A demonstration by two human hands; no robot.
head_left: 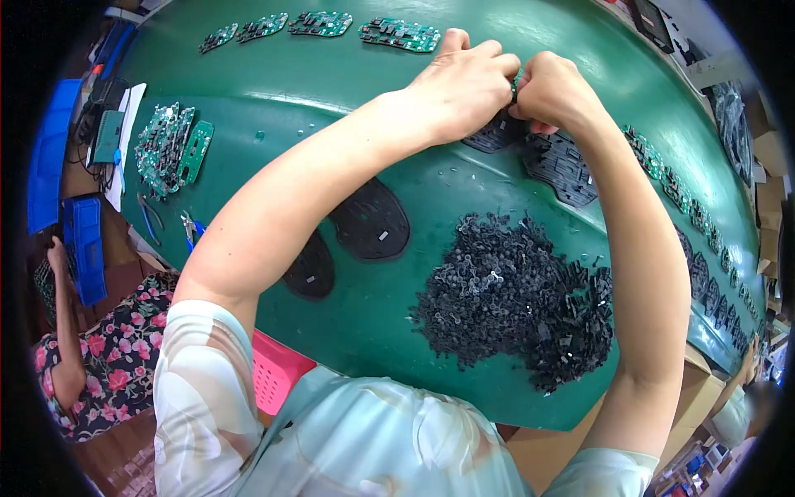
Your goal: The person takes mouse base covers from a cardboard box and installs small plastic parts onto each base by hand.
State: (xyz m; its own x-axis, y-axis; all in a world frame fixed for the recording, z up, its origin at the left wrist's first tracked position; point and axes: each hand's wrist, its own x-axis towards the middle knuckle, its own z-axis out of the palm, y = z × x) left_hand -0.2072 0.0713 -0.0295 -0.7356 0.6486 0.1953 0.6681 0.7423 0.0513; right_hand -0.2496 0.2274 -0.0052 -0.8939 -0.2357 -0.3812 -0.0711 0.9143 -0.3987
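My left hand (470, 84) is closed, with fingers curled down toward my right hand. My right hand (556, 93) is closed too, thumb side turned to the left. A small part of a green circuit board (519, 78) shows between them, and both hands seem to grip it; most of it is hidden. Just below my hands lie a black plastic shell (498, 134) and another ribbed black shell (563, 170). Along the far side, left of my hands, a row of populated circuit boards (399, 35) rests on the green mat.
A heap of small black parts (505, 290) covers the mat's near middle. Two black covers (371, 219) lie under my left forearm. Stacked circuit boards (164, 151), pliers (150, 219) and blue-handled cutters (191, 229) are at left. More boards (675, 190) line the right. A person's arm (68, 311) shows at left.
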